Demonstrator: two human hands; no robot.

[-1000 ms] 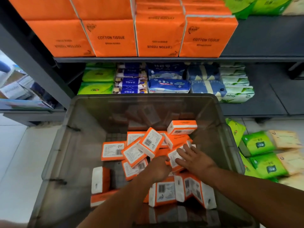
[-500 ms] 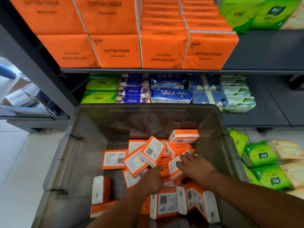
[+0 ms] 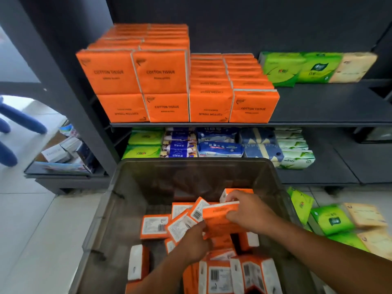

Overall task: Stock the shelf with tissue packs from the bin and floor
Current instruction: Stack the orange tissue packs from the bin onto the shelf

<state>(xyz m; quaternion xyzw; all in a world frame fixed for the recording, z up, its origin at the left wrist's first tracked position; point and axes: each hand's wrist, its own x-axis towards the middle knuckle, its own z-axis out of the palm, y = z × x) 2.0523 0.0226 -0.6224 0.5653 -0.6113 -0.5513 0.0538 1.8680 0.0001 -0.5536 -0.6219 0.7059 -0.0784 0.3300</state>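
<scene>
A grey see-through bin [image 3: 118,200] stands before the shelf, with several orange tissue packs [image 3: 154,225] loose inside. Both hands hold one orange pack [image 3: 218,221] lifted above the pile. My right hand [image 3: 248,213] grips its upper right side, fingers curled over the top edge. My left hand [image 3: 195,245] grips its lower left corner. Stacked orange "COTTON TISSUE" packs [image 3: 167,90] fill the left part of the dark shelf [image 3: 318,102].
Green and beige packs [image 3: 314,66] sit at the upper shelf's right end. The lower shelf holds green, blue and white packs [image 3: 218,145]. More green and beige packs [image 3: 343,223] lie on the floor right of the bin. A low rack with leaflets [image 3: 61,158] stands left.
The hands were reaching into the pile; now they have taken one orange pack and raised it. The view has tilted upward, showing more of the upper shelf.
</scene>
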